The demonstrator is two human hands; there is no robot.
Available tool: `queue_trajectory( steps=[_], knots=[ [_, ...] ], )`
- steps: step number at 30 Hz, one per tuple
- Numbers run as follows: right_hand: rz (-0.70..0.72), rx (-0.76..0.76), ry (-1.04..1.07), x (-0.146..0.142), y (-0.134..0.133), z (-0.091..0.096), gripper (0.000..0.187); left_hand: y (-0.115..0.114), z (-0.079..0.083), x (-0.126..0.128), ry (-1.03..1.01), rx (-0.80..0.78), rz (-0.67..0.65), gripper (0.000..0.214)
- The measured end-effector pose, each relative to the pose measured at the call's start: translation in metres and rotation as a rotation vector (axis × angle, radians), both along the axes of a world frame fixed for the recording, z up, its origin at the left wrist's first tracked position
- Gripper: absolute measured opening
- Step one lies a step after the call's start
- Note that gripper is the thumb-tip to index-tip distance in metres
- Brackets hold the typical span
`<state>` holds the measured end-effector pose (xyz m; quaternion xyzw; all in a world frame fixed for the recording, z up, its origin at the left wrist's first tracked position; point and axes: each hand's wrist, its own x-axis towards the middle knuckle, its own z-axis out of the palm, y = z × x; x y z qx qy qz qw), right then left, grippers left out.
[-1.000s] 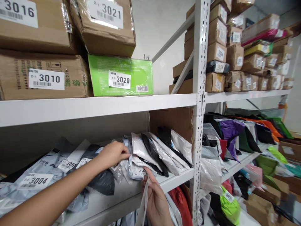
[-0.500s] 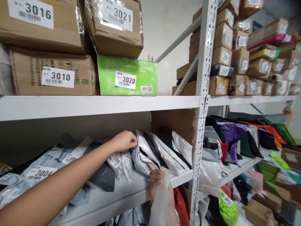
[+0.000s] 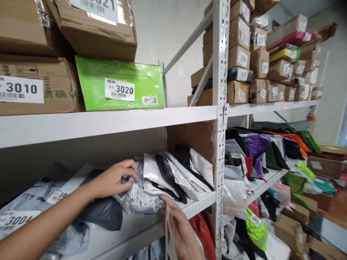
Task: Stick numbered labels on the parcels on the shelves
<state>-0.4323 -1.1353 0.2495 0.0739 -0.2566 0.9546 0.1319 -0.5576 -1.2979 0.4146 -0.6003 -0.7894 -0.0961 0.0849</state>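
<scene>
A grey-white mailer bag labelled 3014 [image 3: 141,198] leans on the lower shelf, its label facing me. At its left edge is my left hand [image 3: 115,178], thumb and fingers apart and nothing visibly gripped. My right hand [image 3: 180,227] is at the shelf's front edge, closed on a pale strip [image 3: 167,231] that hangs down, seen nearly edge-on. The fingertips of that hand are by the right corner of the 3014 bag; whether they touch it I cannot tell. White mailer bags [image 3: 154,169] and a black bag [image 3: 173,180] stand tilted just right of it.
A dark grey bag [image 3: 104,213] and a bag labelled 3004 [image 3: 18,220] lie left, under my left arm. Overhead runs a white shelf beam [image 3: 108,124] carrying a green box [image 3: 121,85]. A perforated upright post [image 3: 220,144] stands right, beside more packed shelves.
My left hand has drawn back left and opened from its pinch at the bags. The 3014 label now shows. The strip has turned edge-on, and the view has shifted right.
</scene>
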Motion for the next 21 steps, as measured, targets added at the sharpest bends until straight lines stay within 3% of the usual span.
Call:
queue_trajectory(
  steps=[2, 4, 6, 9, 11, 13, 16, 21],
  knots=[
    [-0.053, 0.05, -0.074, 0.002, -0.007, 0.0, 0.045, 0.007, -0.004, 0.012, -0.023, -0.09, -0.03, 0.033],
    [-0.087, 0.114, -0.097, 0.003, -0.011, -0.004, 0.047, 0.014, -0.008, 0.02, 0.015, -0.17, 0.021, 0.043],
    [-0.23, 0.229, -0.072, 0.005, -0.011, -0.011, 0.053, 0.02, -0.011, 0.022, 0.038, -0.185, 0.078, 0.052],
    [-0.386, 0.456, -0.056, 0.006, -0.008, -0.023, 0.069, 0.027, -0.01, 0.018, -0.02, -0.168, 0.048, 0.057],
    [-0.269, 0.63, -0.081, 0.004, -0.007, -0.03, 0.076, 0.033, -0.006, 0.014, -0.05, -0.194, 0.018, 0.051],
    [-0.157, 0.682, -0.106, -0.002, -0.005, -0.031, 0.078, 0.039, -0.001, 0.011, -0.047, -0.26, 0.03, 0.042],
    [-0.109, 0.466, -0.129, -0.009, -0.003, -0.013, 0.078, 0.044, 0.002, 0.01, -0.011, -0.345, 0.085, 0.035],
    [0.245, -0.074, 0.026, -0.008, 0.003, 0.027, 0.052, 0.038, -0.007, 0.012, 0.01, -0.361, -0.009, 0.016]
  ],
)
